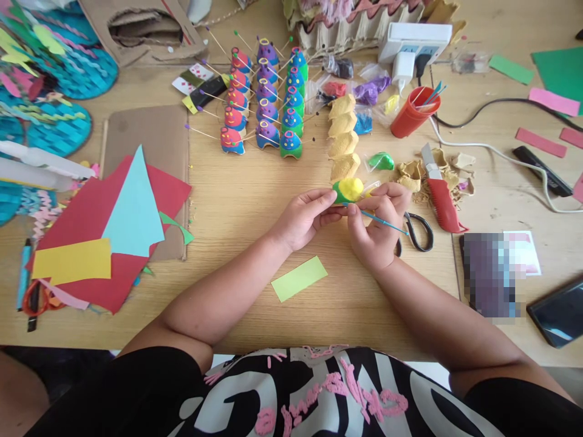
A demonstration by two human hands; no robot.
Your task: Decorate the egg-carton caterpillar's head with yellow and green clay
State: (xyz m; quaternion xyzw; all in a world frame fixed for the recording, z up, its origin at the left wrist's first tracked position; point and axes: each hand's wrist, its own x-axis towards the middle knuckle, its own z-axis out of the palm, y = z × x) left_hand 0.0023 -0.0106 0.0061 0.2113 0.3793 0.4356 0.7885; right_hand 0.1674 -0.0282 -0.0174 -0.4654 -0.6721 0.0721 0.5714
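My left hand (pixel 307 217) is closed around the edge of a small figure covered in yellow and green clay (pixel 350 189). Between the fingers of my right hand (pixel 380 227) is a thin blue modelling tool (pixel 387 224), its near end close to the clay figure. Just beyond, a row of bare egg-carton cups (pixel 343 136) points away from me. Green clay (pixel 381 161) in a clear wrapper lies right of that row. Black-handled scissors (pixel 421 233) are partly hidden by my right hand. A light green paper strip (pixel 299 278) lies between my forearms.
Rows of red, purple and blue clay figures (pixel 267 97) with thin sticks stand at the back. To the right are a red cup of tools (pixel 415 112), a red-handled utility knife (pixel 443 194), a power strip (pixel 415 41) and a phone (pixel 559 309). Coloured paper (pixel 77 218) covers cardboard (pixel 146 124) at left.
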